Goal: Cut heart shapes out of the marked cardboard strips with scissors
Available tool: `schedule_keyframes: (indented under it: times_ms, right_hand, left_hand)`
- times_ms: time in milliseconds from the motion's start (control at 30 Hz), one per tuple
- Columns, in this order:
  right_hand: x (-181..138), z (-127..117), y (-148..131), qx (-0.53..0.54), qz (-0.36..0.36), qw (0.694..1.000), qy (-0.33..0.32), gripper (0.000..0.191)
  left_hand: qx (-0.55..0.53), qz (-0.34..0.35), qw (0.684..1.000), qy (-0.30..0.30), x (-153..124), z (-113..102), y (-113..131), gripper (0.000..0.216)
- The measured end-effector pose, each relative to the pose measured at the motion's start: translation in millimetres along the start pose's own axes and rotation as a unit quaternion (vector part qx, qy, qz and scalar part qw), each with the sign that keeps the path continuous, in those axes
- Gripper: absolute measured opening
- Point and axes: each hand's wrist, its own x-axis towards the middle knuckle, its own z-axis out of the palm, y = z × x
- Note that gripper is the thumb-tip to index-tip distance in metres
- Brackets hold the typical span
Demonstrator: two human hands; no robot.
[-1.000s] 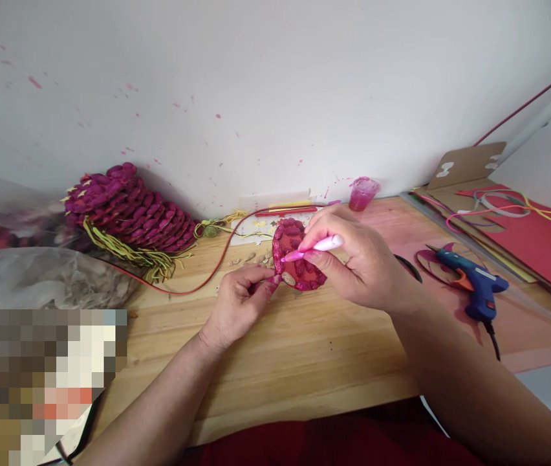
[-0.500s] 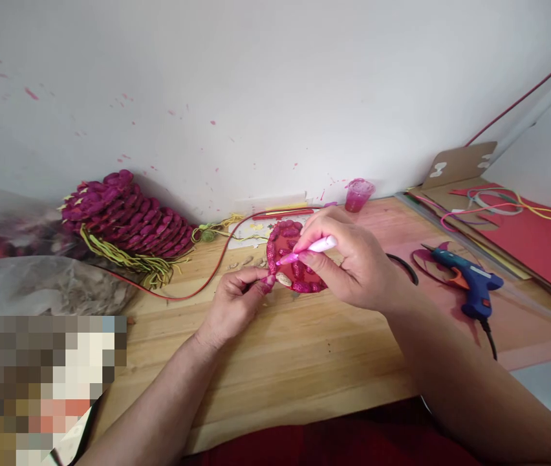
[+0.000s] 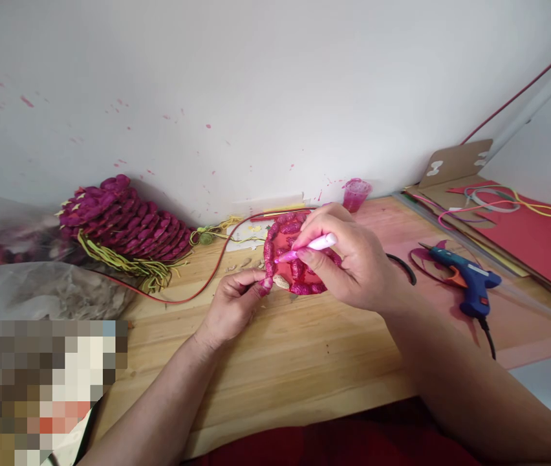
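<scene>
A round red disc [image 3: 284, 271] is edged with magenta-painted peanuts, and more of them lie across its middle. One peanut [image 3: 282, 282] on the near rim is still pale and bare. My left hand [image 3: 234, 304] pinches the disc's near left edge between thumb and fingers, its fingertips stained pink. In my right hand [image 3: 353, 259] is a slim white-handled brush or marker [image 3: 323, 242], pink towards its tip. That tip touches or hovers close to the peanuts on the left rim; I cannot tell which. My right hand hides the disc's right part.
A tied stack of magenta peanut discs [image 3: 127, 223] leans at the back left, beside a plastic bag [image 3: 52, 285]. A pink-stained cup [image 3: 356, 194] stands by the wall. To the right lie a blue glue gun [image 3: 472, 278] and red card [image 3: 542, 239]. A red cord [image 3: 217, 268] crosses the table.
The disc has tilted or turned slightly, so more of its red face shows. The brush or marker tip stays near the left rim. The whole view has shifted a little.
</scene>
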Motion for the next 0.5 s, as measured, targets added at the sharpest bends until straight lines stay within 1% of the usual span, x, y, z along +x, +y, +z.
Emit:
schedule_keyframes:
  times_ms: [133, 300, 500]
  right_hand:
    - [0.2, 0.6, -2.0, 0.014, -0.001, 1.000, -0.011, 0.005]
    - [0.8, 1.9, -2.3, 0.014, 0.001, 1.000, 0.010, 0.005]
    - [0.8, 4.3, -3.3, 0.017, -0.007, 1.000, -0.003, 0.006]
  left_hand:
    - [-0.003, 0.014, 1.000, -0.002, 0.7, 0.0, -0.1, 0.029]
    - [-0.004, 0.015, 1.000, 0.004, 0.9, 0.5, 0.3, 0.031]
    - [-0.008, 0.029, 1.000, -0.006, 2.4, 0.2, 0.4, 0.030]
